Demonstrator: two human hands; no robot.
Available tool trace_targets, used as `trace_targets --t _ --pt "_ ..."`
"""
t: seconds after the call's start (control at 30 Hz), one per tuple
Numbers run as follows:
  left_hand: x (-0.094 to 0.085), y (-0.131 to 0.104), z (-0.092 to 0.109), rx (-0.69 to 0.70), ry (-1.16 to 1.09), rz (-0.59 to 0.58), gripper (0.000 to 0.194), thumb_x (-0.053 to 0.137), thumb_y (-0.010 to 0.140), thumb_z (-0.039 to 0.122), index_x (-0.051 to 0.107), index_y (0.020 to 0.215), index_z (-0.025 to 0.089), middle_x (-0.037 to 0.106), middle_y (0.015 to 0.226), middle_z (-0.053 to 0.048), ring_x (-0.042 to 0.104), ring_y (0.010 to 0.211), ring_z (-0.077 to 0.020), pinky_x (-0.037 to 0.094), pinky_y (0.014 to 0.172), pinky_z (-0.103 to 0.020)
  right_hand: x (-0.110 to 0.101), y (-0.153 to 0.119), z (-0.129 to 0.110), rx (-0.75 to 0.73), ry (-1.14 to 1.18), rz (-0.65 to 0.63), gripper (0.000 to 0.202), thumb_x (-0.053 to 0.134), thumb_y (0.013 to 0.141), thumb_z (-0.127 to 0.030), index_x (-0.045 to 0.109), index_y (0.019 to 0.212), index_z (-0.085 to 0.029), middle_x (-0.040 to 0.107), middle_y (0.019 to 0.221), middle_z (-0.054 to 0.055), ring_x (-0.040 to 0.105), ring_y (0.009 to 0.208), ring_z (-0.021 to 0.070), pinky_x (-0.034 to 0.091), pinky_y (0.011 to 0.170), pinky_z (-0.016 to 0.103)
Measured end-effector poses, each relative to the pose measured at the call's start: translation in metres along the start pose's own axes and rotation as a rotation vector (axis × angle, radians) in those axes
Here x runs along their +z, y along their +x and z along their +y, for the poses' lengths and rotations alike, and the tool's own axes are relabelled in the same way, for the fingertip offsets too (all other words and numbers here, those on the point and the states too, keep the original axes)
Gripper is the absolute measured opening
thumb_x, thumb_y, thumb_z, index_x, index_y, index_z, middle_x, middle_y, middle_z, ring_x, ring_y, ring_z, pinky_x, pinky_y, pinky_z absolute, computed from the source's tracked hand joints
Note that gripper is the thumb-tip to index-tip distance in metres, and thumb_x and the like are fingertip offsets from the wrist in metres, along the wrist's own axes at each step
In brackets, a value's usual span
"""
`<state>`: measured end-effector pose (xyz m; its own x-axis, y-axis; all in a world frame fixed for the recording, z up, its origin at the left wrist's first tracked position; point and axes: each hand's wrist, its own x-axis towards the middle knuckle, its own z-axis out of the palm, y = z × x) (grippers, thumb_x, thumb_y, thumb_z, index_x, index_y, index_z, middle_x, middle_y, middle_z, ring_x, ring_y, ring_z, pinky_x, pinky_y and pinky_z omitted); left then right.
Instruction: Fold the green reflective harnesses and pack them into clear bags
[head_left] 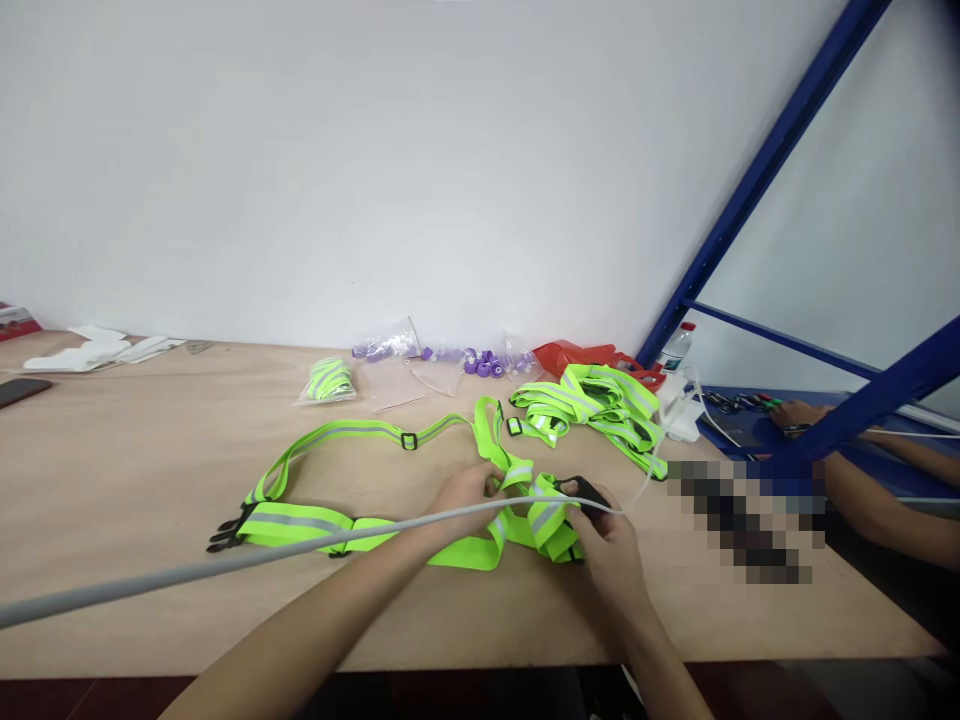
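A yellow-green reflective strap harness with a grey stripe lies spread over the table in front of me. Its black buckle points left, and a black slider sits on the upper loop. My left hand has its fingers curled round the strap near the middle. At the right end of the harness, my right hand is closed on a bunched part of the strap, beside a black piece partly hidden by the fingers. A grey cable crosses the view in front of both hands.
More reflective straps are heaped at the back right, before a red bag. A bagged strap, purple parts and clear bags line the back. A bottle stands by the blue frame. Another person's arm is at right.
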<state>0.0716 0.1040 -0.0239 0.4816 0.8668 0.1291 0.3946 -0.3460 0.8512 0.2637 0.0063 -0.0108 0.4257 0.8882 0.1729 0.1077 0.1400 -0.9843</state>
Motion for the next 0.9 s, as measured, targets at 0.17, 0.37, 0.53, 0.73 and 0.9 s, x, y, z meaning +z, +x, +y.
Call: trace_targets --t 0.17,0.37,0.53,0.73,0.9 --pt "0.003 0.007 -0.004 0.030 -0.170 0.080 0.018 0.062 0.084 0.033 0.056 0.076 0.019 0.057 0.069 0.003 0.052 0.064 -0.0132 0.038 0.060 -0.024 0.001 -0.004 -0.002 0.018 -0.085 -0.134 0.045 0.071 0.083 -0.056 0.071 0.112 -0.021 0.074 0.115 0.010 0.063 0.117 0.0310 0.051 0.100 0.042" --pt "0.006 0.005 0.005 0.100 -0.362 0.127 0.030 0.059 0.089 0.042 0.044 0.073 0.020 0.048 0.065 0.005 0.046 0.058 -0.0104 0.037 0.056 -0.022 0.006 0.002 -0.015 -0.061 -0.347 -0.352 0.039 0.056 0.091 -0.054 0.073 0.087 -0.018 0.075 0.088 0.009 0.067 0.093 0.0292 0.054 0.085 0.038" --pt "0.004 -0.005 0.020 0.198 -0.409 0.132 0.024 0.061 0.088 0.035 0.046 0.078 0.020 0.054 0.074 0.002 0.053 0.066 -0.0115 0.044 0.064 -0.023 0.017 0.011 -0.026 -0.182 -0.524 -0.546 0.031 0.049 0.096 -0.041 0.071 0.090 -0.020 0.073 0.084 0.004 0.065 0.081 0.0232 0.051 0.075 0.031" --pt "-0.012 -0.013 0.029 0.409 -0.238 0.197 0.017 0.072 0.079 0.025 0.055 0.079 0.020 0.065 0.092 -0.005 0.058 0.091 -0.0208 0.045 0.086 -0.034 0.032 0.023 -0.021 -0.220 -0.622 -0.458 0.026 0.049 0.089 -0.035 0.070 0.090 -0.020 0.073 0.081 0.004 0.063 0.072 0.0220 0.049 0.067 0.030" --pt "-0.019 -0.019 0.031 0.702 0.064 0.178 0.011 0.069 0.084 0.025 0.061 0.090 0.021 0.070 0.100 -0.007 0.062 0.095 -0.0232 0.044 0.086 -0.037 0.038 0.027 -0.017 -0.181 -0.421 -0.448 0.038 0.053 0.082 -0.035 0.072 0.112 -0.020 0.076 0.106 0.010 0.068 0.095 0.0290 0.054 0.090 0.042"
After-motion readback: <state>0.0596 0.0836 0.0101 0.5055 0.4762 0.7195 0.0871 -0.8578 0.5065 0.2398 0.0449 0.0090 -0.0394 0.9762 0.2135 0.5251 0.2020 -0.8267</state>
